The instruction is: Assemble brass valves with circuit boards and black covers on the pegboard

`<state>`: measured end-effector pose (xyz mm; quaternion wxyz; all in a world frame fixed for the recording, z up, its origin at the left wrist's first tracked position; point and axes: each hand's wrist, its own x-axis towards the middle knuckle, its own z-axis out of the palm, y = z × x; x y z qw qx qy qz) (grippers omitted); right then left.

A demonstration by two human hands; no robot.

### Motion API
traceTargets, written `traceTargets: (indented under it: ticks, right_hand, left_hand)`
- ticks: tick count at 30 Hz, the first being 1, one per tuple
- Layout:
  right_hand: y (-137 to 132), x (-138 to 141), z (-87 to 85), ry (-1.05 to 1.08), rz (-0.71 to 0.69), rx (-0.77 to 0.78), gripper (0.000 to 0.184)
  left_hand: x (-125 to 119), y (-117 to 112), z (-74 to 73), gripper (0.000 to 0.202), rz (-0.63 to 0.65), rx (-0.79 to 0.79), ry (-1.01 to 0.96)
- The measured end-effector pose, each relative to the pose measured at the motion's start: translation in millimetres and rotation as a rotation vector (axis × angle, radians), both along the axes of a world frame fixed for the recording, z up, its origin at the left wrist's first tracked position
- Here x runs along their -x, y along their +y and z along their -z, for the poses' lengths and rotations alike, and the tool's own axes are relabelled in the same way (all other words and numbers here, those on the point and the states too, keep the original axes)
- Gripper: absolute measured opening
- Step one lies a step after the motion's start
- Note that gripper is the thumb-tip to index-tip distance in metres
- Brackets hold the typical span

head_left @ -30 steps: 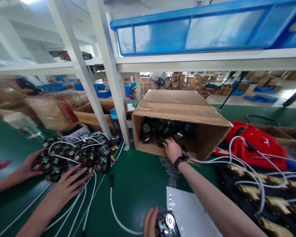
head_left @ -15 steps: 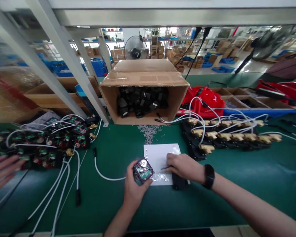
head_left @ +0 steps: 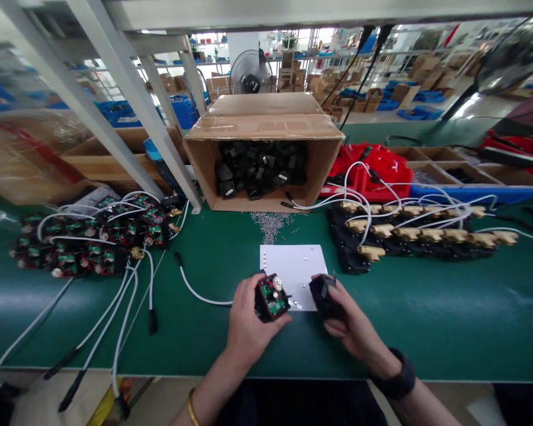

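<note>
My left hand [head_left: 251,313] grips an open black housing [head_left: 273,297] with a green circuit board and a pale round part facing up. A white cable [head_left: 199,297] with a black plug runs out to its left. In my right hand [head_left: 349,322] is a black plastic cover [head_left: 324,296], held a short way to the right of the housing and apart from it. Beneath and between both hands lies a white sheet [head_left: 288,260] with a few small shiny pieces on it.
A cardboard box [head_left: 266,127] of black covers lies on its side behind the sheet, small pins [head_left: 269,225] spilled before it. Open circuit-board units [head_left: 89,236] crowd the left. Black units with brass fittings [head_left: 408,234] stand in rows at right, near a red bin [head_left: 373,171].
My right hand has picked up the black cover from beside the sheet. My left hand has shifted slightly right with the housing. Another person's hand at far left has gone out of view.
</note>
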<state>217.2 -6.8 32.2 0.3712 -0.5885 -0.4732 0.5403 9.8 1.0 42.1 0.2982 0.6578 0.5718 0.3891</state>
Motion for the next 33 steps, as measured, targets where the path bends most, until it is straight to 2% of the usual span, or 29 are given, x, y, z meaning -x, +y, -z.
traceTargets:
  ticks: [3,5,8,11,13,15,18,20,22,24,25,27,30,33]
  right_hand:
    - [9.1,8.1,-6.8,0.499,0.03,0.243,0.053]
    - [10.4,17.0,-8.1,0.663,0.044,0.272,0.051]
    - [8.9,26.4,-10.3,0.542,-0.074,0.117,0.046]
    - [9.7,28.1,-16.5,0.29,-0.244,-0.15,0.039]
    - [11.5,28.1,-20.2,0.102,-0.31,-0.305,0.037]
    - [12.4,29.5,-21.6,-0.028,-0.34,-0.37,0.038]
    - [10.9,34.9,-21.2,-0.087,-0.362,-0.373,0.038]
    - [9.4,39.5,-22.5,-0.147,-0.363,-0.375,0.038]
    - [9.3,43.4,-25.6,-0.297,-0.348,-0.363,0.04]
    - [11.1,45.4,-27.9,-0.426,-0.338,-0.339,0.045]
    - [12.5,45.5,-27.7,-0.426,-0.333,-0.323,0.049]
    - [15.2,45.0,-23.5,-0.257,-0.324,-0.251,0.055]
    - [16.7,46.8,-12.6,0.172,-0.302,-0.005,0.053]
    - [15.2,53.0,-7.7,0.405,-0.211,0.122,0.052]
  left_hand:
    - [-11.0,-5.7,-11.8,0.075,0.086,-0.104,0.263]
    - [-16.8,-6.6,-15.6,0.076,0.107,-0.118,0.35]
    - [-19.8,-5.3,-18.5,0.076,0.12,-0.122,0.422]
    - [-18.2,-3.3,-19.8,0.075,0.099,-0.136,0.436]
    - [-17.0,-2.3,-19.7,0.074,0.077,-0.139,0.44]
    - [-16.6,-2.1,-19.0,0.074,0.08,-0.144,0.46]
    - [-17.3,-2.5,-17.2,0.076,0.11,-0.136,0.466]
    - [-18.3,-2.6,-14.5,0.075,0.103,-0.115,0.412]
    - [-19.4,-1.8,-8.9,0.071,0.084,-0.088,0.299]
    - [-19.7,-0.4,0.4,0.067,0.062,-0.059,0.158]
    - [-19.3,0.4,6.1,0.064,0.047,-0.042,0.082]
    - [-16.4,2.0,17.6,0.063,0.005,-0.004,-0.088]
    - [-6.1,5.7,28.1,0.067,-0.027,0.079,-0.316]
    - [8.0,14.3,25.2,0.084,0.15,0.166,-0.485]
